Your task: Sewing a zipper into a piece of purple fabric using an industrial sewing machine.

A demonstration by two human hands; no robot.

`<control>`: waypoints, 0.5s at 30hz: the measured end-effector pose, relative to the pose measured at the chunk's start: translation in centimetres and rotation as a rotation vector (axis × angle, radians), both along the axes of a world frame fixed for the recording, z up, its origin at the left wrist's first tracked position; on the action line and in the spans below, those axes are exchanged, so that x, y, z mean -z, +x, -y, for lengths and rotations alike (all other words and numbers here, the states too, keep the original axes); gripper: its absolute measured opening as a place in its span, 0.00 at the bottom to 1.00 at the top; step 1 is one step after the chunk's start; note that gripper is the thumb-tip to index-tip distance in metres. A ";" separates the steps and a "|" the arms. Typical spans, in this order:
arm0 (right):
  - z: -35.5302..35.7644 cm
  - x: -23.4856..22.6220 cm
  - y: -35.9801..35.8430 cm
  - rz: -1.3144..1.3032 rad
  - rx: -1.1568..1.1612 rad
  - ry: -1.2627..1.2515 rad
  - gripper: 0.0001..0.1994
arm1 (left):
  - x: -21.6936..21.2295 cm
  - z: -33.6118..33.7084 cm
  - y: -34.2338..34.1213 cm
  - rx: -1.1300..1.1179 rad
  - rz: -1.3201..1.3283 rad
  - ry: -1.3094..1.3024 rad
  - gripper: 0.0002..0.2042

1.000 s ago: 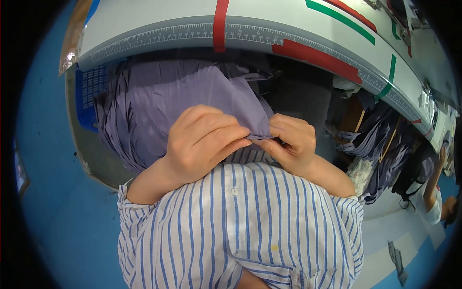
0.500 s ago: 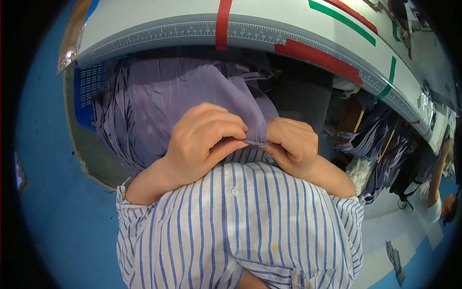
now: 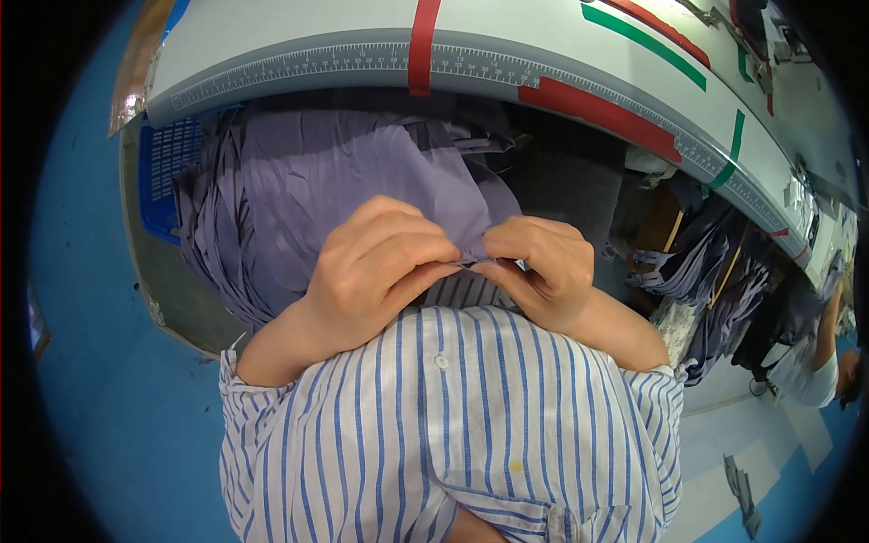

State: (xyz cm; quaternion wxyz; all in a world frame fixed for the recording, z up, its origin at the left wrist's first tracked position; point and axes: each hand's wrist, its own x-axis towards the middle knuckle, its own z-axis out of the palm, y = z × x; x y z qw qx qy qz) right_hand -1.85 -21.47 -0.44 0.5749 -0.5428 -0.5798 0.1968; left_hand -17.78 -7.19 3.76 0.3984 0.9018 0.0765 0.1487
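A large heap of purple-grey fabric (image 3: 308, 172) lies in front of me, partly under the table edge. One corner of it is drawn up toward my chest. My left hand (image 3: 376, 262) pinches the fabric's edge between thumb and fingers. Close beside it, my right hand (image 3: 543, 262) pinches the same edge, with only a short stretch of cloth between the two. The fingertips cover most of the gripped edge, so its fold is hard to make out.
Past the heap runs a white table (image 3: 299, 20) with a grey ruler edge (image 3: 317, 63) and red tape (image 3: 597, 113). A blue plastic basket (image 3: 163, 181) stands at the left. More dark fabric strips (image 3: 688, 244) hang at the right, and another person's arm (image 3: 830, 317) shows farther off.
My right hand has shifted slightly left, bringing its fingertips closer to the left hand's. Less of the fabric edge shows between them. At the far right, the other person has moved a little.
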 end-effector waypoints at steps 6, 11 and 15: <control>-4.3 0.9 -2.1 -0.075 -0.366 0.070 0.10 | -3.3 -3.6 -4.9 -0.298 0.167 -0.195 0.08; -8.1 2.0 -4.2 0.279 -0.768 -0.375 0.12 | -14.0 -10.8 -12.5 -0.533 0.426 -0.194 0.12; -8.5 0.7 -5.7 0.111 -0.922 0.334 0.11 | -19.2 -13.7 -18.4 -0.340 0.329 -0.302 0.15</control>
